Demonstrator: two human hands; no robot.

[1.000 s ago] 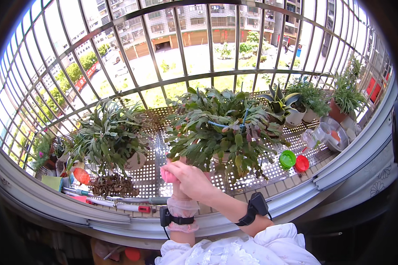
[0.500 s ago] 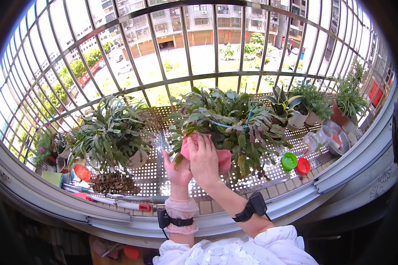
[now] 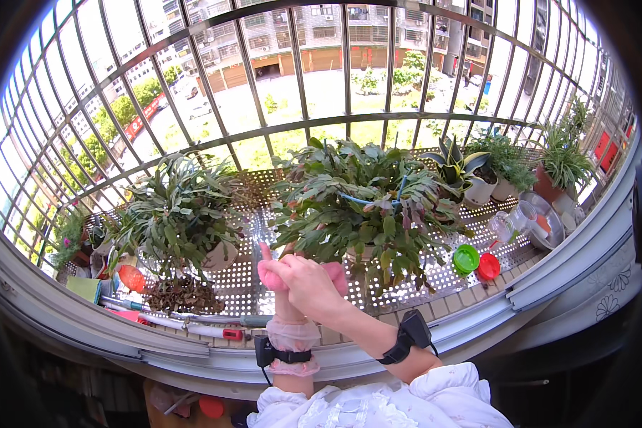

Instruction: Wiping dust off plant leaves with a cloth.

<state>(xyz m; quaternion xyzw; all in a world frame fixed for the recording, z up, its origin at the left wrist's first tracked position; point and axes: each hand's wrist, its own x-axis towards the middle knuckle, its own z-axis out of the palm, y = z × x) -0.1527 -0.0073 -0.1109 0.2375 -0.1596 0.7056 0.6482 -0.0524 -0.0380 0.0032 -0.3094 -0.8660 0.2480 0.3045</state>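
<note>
My right hand [image 3: 308, 284] is closed on a pink cloth [image 3: 337, 278], which bulges out on both sides of the fingers. Just under it is my left hand [image 3: 282, 305], largely covered by the right hand and the cloth. One of its digits points upward, stretched out, and the other fingers are mostly hidden. Both hands are at the near left edge of a large bushy plant with flat segmented leaves [image 3: 357, 200]. A blue loop [image 3: 364, 201] runs through its foliage. Whether a leaf lies between my hands cannot be made out.
A second leafy plant [image 3: 178, 214] stands left on the perforated metal shelf [image 3: 246, 285]. Green [image 3: 466, 259] and red [image 3: 488, 267] round containers lie at the right, near smaller potted plants [image 3: 478, 189]. Metal bars [image 3: 348, 71] rise behind. A white pole [image 3: 192, 329] lies along the near edge.
Both hands have drawn nearer to me, away from the leaves. My right hand's fingers, earlier flat over the cloth, have curled round it. Some leaves have swung back.
</note>
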